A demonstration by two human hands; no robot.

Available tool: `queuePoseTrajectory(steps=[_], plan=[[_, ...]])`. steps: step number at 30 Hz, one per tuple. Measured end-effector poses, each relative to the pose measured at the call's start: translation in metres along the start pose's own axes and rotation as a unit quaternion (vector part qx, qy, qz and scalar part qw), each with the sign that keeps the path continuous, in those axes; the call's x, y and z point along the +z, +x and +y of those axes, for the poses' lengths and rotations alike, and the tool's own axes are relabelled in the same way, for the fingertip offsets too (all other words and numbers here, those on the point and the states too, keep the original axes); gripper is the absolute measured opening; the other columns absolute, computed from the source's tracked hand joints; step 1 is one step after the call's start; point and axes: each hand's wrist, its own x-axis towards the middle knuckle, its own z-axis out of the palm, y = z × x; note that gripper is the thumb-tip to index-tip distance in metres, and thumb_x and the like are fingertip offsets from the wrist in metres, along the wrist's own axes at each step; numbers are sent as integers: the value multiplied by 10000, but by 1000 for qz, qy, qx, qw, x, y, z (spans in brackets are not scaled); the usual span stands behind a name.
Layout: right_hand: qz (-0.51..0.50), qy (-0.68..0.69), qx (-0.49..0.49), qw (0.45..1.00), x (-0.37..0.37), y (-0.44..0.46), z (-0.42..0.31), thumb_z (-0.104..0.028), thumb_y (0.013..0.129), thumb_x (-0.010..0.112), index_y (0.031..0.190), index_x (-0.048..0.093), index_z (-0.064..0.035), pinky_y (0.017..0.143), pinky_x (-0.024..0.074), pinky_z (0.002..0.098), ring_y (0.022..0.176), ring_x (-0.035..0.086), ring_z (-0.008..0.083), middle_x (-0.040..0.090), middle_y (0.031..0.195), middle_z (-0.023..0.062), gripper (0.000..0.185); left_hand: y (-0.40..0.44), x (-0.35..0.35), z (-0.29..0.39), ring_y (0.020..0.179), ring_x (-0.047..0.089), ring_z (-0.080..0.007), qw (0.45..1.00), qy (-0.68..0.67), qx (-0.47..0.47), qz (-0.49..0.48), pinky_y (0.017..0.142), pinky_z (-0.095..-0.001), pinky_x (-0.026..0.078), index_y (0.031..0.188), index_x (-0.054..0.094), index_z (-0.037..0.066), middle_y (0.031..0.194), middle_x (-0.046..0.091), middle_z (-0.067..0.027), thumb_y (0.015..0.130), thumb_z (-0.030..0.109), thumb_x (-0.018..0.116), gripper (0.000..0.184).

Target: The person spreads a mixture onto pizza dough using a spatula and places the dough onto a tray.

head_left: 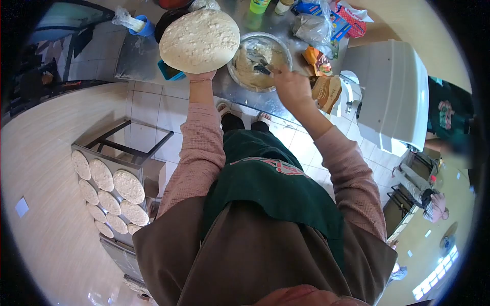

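A round, pale flat piece of dough (200, 41) with a lumpy coating rests on my left hand (200, 76); its fingers are hidden beneath it. To its right, a metal bowl (289, 53) on the steel table holds a creamy, lumpy mixture (250, 75). My right hand (292, 84) reaches over the bowl's right side, closed on a utensil (263, 68) whose dark end dips into the mixture.
The steel table (229, 95) also bears a blue cup (145, 26), a green container (259, 5), an orange packet (317, 61) and plastic bags (312, 30). A white machine (390, 92) stands right. Several coated rounds lie on a rack (118, 200) at left. Other people are at right.
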Motion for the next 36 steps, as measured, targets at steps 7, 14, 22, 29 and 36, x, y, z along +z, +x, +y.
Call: queuePoseTrajectory(steps=[7, 14, 22, 29, 36], plan=[[-33, -14, -32, 999, 5, -3, -14, -101, 826, 569, 915, 685, -46, 659, 566, 393, 801, 691, 299, 637, 966, 152, 156, 4, -4, 4, 1400, 273, -357, 1000, 16, -2, -2, 1118, -597, 219, 1456, 350, 224, 1523, 314, -79, 867, 703, 316, 760], [114, 373, -12, 921, 48, -37, 36, -192, 888, 612, 1070, 705, -57, 612, 515, 399, 656, 671, 277, 689, 771, 161, 245, 4, -5, 3, 1395, 277, -364, 1000, -7, 5, 2, 1123, -596, 211, 1464, 330, 213, 1527, 305, -83, 881, 685, 291, 751], [-45, 639, 258, 723, 27, -115, 29, -179, 933, 598, 1161, 650, 10, 426, 379, 208, 490, 469, 46, 638, 778, 34, 301, -7, 10, -2, 1377, 306, -376, 999, -39, -5, -13, 1111, -593, 248, 1459, 334, 190, 1517, 316, -102, 877, 686, 301, 765], [175, 531, 149, 816, 39, -140, 14, -76, 883, 649, 1142, 670, -23, 503, 416, 226, 603, 522, 59, 620, 832, 55, 266, -21, 33, -37, 1361, 330, -384, 997, -67, -17, -25, 1107, -592, 259, 1446, 359, 171, 1496, 351, -109, 868, 684, 354, 773], [290, 183, 93, 935, 34, -149, 11, -69, 768, 734, 1062, 723, -182, 545, 516, 287, 615, 632, 141, 640, 887, 21, 315, -19, 47, -52, 1376, 292, -394, 921, -326, -132, -169, 1115, -600, 233, 1462, 326, 153, 1510, 315, -135, 875, 668, 356, 782]])
